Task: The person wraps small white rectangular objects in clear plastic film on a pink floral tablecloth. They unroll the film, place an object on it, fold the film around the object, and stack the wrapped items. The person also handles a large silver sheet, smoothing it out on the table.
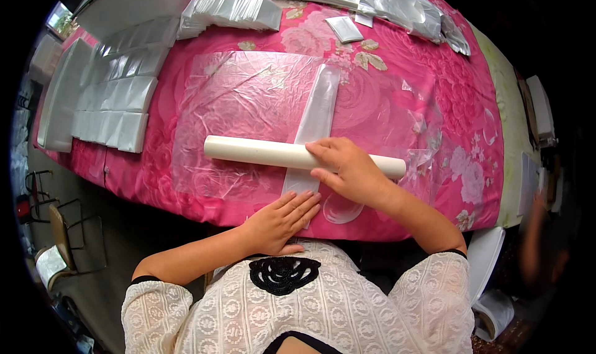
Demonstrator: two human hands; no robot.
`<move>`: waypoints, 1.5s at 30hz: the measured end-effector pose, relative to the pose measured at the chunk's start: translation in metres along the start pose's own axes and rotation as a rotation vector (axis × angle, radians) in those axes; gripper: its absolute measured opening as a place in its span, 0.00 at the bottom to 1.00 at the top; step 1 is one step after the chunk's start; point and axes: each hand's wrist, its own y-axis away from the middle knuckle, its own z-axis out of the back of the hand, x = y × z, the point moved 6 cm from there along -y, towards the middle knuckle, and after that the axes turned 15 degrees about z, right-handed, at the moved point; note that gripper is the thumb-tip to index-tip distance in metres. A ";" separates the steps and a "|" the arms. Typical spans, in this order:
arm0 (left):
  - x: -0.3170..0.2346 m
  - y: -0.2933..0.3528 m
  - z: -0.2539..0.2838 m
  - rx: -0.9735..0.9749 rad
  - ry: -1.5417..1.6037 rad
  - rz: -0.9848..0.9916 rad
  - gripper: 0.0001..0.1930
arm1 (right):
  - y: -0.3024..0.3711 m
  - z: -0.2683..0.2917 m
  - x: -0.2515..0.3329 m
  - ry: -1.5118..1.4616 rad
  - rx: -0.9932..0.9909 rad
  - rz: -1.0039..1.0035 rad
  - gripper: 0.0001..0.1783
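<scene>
A cream-white cylindrical roller (261,151) lies crosswise on a long narrow clear plastic pouch (318,108) on the pink flowered tablecloth (397,74). My right hand (347,167) rests on top of the roller near its right end, fingers curled over it. My left hand (282,220) lies flat, fingers together, on the near end of the pouch at the table's front edge. A large clear plastic sheet (242,105) lies spread under the pouch and roller.
Rows of folded white packets (118,87) lie at the left, with a further stack (230,9) at the back. Silvery foil bags (397,6) lie at the back right. Metal chairs (62,230) stand on the floor at left. A blurred person's arm (540,242) shows at right.
</scene>
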 end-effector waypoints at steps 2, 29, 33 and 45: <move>-0.004 0.001 -0.003 0.009 -0.003 0.010 0.42 | 0.013 -0.009 0.006 0.121 -0.004 0.019 0.25; 0.012 0.022 0.014 -0.367 0.169 -0.166 0.15 | 0.025 -0.036 0.015 0.078 0.058 0.268 0.28; 0.015 0.015 0.032 -0.401 0.351 -0.150 0.14 | 0.026 -0.032 0.015 0.099 -0.040 0.231 0.26; 0.061 -0.031 0.047 -0.343 0.176 0.070 0.28 | 0.031 -0.021 -0.001 0.202 -0.350 0.137 0.15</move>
